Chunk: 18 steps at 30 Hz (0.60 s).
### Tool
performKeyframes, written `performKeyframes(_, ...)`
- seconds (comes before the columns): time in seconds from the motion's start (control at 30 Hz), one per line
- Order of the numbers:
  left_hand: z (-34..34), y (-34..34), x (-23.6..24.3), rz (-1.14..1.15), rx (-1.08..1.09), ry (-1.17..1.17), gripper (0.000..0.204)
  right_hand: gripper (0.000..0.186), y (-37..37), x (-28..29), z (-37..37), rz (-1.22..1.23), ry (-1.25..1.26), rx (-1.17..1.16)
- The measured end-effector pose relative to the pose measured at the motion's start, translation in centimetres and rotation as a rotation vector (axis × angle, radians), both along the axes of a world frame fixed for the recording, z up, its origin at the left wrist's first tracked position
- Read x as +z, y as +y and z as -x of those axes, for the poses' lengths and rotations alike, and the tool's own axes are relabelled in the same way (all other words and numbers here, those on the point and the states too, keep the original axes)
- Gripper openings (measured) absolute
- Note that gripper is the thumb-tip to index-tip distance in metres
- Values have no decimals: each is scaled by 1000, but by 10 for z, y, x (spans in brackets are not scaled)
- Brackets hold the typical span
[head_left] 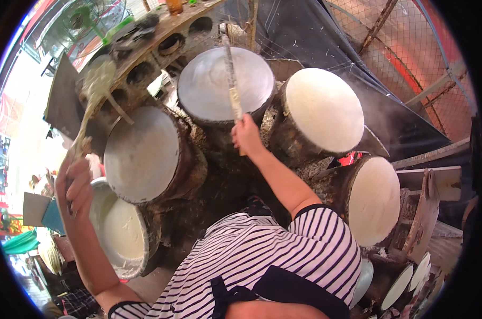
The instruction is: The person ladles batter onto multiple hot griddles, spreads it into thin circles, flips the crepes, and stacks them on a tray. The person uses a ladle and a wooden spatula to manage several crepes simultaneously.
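Note:
My left hand (77,186) is raised at the left, closed round the batter-caked handle of a ladle (98,80). The ladle's head is up beyond the left round griddle (140,157), whose grey top looks bare. My right hand (246,135) grips a long, thin wooden stick (234,90) that reaches across the grey top of the middle griddle (203,80). Below my left hand stands a wide pot of pale batter (121,228). Pale, creamy layers cover the right griddle (324,109) and the lower right griddle (374,202).
The griddles sit on dark drums arranged in an arc round me. Behind them runs a ledge (150,53) with round holes. A green fan (78,18) is at the far left. Black sheeting (304,42) and wire mesh (405,53) close off the far right; several pale discs (397,287) are at lower right.

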<state>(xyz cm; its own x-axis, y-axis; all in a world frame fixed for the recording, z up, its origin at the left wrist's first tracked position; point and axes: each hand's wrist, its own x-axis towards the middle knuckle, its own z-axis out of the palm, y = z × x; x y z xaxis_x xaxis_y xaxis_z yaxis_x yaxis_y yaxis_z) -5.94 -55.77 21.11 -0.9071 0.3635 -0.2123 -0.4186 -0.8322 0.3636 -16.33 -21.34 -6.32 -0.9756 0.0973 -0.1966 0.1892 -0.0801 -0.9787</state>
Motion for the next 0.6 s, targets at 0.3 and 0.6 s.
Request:
performKeyframes(0.3, 203, 189, -56, -46, -461, -36, 27, 12, 161, 0, 49, -95, -186, -159)
performKeyframes(0.6, 266, 272, -144, 559, -500, -20, 24, 14, 132, -22, -33, -52, -145, -224)
